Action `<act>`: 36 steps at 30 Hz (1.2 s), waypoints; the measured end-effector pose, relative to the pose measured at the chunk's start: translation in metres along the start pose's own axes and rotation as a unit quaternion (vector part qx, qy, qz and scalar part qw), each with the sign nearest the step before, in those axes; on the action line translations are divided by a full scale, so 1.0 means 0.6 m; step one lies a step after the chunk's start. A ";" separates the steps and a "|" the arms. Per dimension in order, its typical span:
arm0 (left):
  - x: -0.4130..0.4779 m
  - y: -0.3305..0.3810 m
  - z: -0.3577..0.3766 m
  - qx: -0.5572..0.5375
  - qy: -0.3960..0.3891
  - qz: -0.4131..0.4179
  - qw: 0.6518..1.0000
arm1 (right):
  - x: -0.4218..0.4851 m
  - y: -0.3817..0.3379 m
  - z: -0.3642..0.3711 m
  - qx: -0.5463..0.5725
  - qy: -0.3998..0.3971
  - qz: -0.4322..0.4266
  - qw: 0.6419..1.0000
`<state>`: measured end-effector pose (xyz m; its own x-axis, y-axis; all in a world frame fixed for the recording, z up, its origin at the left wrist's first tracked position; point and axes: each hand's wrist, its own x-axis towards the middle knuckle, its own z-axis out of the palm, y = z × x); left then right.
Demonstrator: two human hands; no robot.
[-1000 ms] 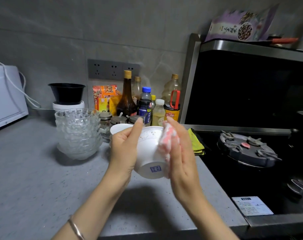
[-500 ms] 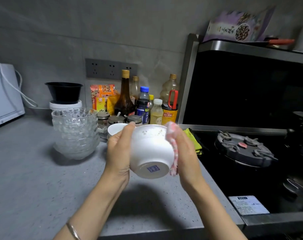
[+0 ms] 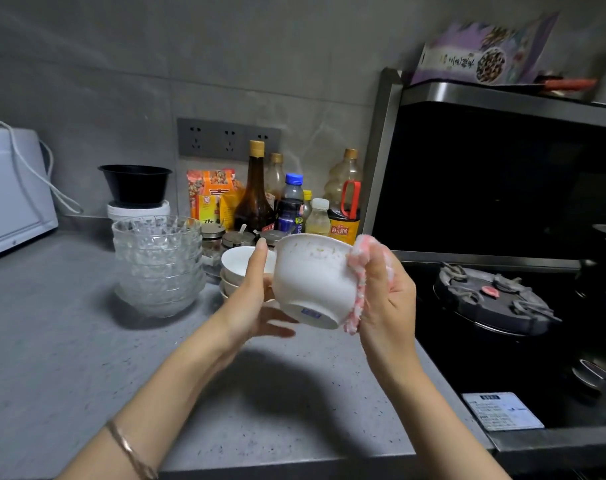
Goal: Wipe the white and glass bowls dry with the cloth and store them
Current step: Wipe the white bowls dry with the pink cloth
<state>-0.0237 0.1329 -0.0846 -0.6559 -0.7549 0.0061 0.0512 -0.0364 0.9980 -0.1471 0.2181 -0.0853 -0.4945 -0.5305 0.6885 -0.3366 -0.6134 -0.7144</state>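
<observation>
Dim, soft light from above. Broad shadow on speckled grey stone worktop [image 3: 69,341] nr its front edge. Purple printed packet [image 3: 485,53], top R, motion-blurred; wide-angle bend at frame edges; black glass hob [image 3: 467,368] almost lost in dark.

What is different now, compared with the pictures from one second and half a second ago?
The white bowl has tipped back, so part of its inside now shows. The cloth under the right hand has spread down the bowl's right wall, from rim to base. The left hand still holds the other side. The stack of glass bowls and the other white bowls stayed put.
</observation>
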 end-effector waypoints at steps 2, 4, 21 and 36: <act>-0.007 0.004 -0.008 -0.024 -0.079 -0.056 0.995 | 0.001 0.012 -0.010 -0.075 -0.032 -0.075 0.994; -0.013 0.008 -0.009 -0.089 -0.129 -0.098 0.983 | -0.003 0.020 -0.019 -0.189 -0.088 -0.156 0.966; -0.016 -0.023 0.003 -0.038 0.084 0.115 0.989 | 0.009 0.006 -0.036 -0.514 -0.302 -0.233 0.768; 0.005 -0.037 0.036 -0.114 0.222 0.183 0.951 | -0.073 0.019 0.003 -0.450 -0.314 -0.197 0.812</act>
<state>-0.0432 0.1458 -0.1052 -0.1820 -0.9449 0.2720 0.4095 0.1786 0.8946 -0.1280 0.2336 -0.1232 0.2054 -0.7642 0.6114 -0.9590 -0.2817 -0.0300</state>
